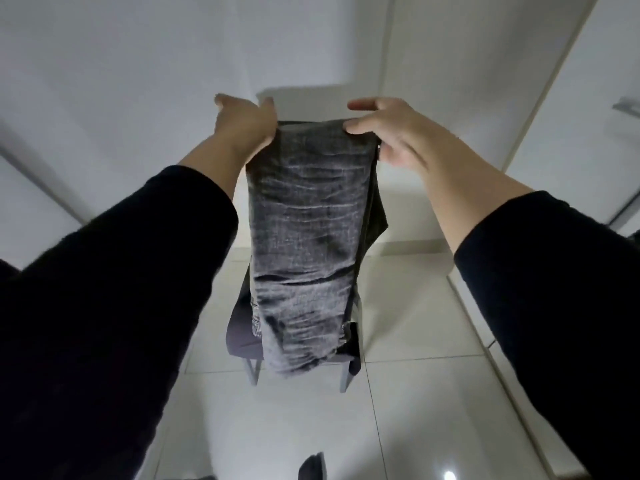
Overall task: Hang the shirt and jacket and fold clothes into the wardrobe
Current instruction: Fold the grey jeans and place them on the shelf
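- Floor [415, 410] — pale glossy tiles, fills the lower half; white walls behind.
- Two arms in black sleeves [104, 306] reach forward and up from the bottom corners, forearms bare from mid-forearm to wrist.
- Grey washed jeans [304, 244], folded lengthwise into a long strip, hang straight down in mid-air between the hands, clear of the floor; the lower end hangs in front of the chair.
- Dark chair [242, 337] stands on the tiles behind the jeans, mostly hidden; two legs show below the seat.
- Left hand [246, 124] — at the top left corner of the jeans, palm turned inward, thumb and fingers closed on the fabric edge.
- Right hand [391, 133] — at the top right corner, thumb pressed on the upper edge, pinching it; index finger extended above, free of the cloth.
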